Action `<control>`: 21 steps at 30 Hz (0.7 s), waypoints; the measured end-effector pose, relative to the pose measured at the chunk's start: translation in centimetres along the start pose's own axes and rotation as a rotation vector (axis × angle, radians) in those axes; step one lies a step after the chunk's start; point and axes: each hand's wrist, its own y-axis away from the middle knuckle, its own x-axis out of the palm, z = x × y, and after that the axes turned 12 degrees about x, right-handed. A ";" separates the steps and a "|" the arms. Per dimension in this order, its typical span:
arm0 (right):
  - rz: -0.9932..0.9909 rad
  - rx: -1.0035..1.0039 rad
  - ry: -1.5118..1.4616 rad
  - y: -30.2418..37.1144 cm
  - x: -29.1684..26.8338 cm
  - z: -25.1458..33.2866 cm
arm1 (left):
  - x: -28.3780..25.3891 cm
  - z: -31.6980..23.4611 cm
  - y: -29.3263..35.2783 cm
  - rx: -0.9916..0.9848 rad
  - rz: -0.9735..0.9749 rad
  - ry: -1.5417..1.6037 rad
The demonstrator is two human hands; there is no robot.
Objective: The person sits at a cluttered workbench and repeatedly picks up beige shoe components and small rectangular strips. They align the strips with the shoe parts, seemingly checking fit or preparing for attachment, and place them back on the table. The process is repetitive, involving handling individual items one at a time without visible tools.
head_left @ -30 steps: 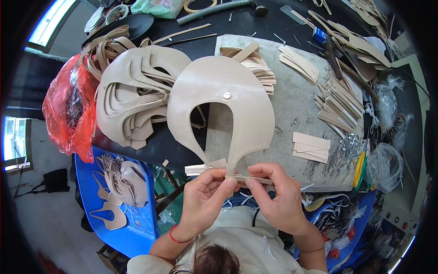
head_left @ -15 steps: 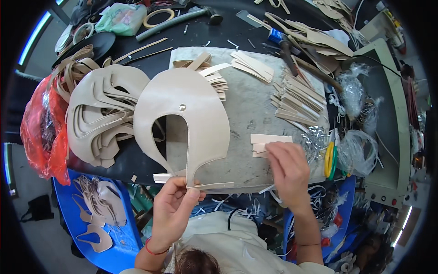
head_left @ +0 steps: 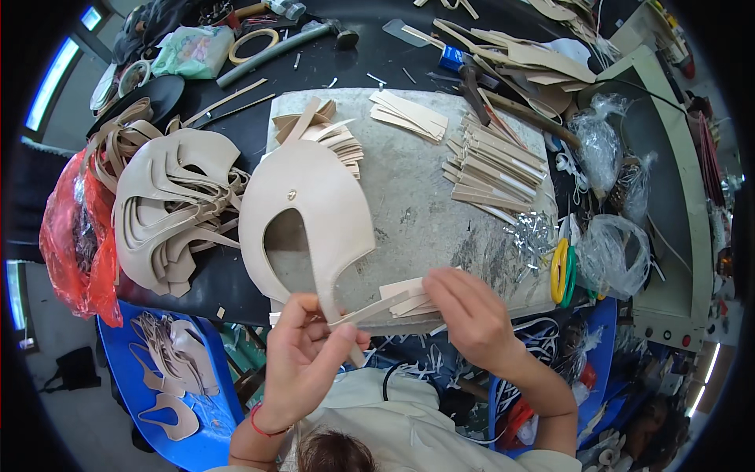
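A beige leather piece with a rounded top, a large cut-out and a small metal stud lies over the work board. At its narrow lower end my left hand pinches it together with a thin leather strip. The strip slants up to the right, where my right hand has its fingertips closed on the far end. Just behind the strip, a few short pale strips lie at the board's front edge, partly covered by my right fingers.
Stacked leather pieces lie left, beside a red plastic bag. On the grey board are bundles of strips. Scissors and clear bags sit right; a hammer lies behind. A blue chair stands below.
My right hand has moved left and now grips the free end of the thin strip, which is lifted at a slant. The short pale strips have shifted left toward the front edge.
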 end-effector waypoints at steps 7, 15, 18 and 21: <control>0.172 0.720 -0.865 -0.7 -1.6 -0.5 | 3.5 2.9 -1.2 0.013 0.037 -0.012; 0.235 0.916 -0.891 0.0 -1.5 -1.7 | 5.3 3.8 -2.4 0.195 0.089 -0.574; 0.215 0.882 -0.749 0.1 -0.5 -1.7 | 5.4 4.6 -3.0 0.177 0.042 -0.621; 0.200 0.899 -0.722 0.2 -0.4 -1.6 | 5.5 4.5 -3.5 0.135 0.076 -0.647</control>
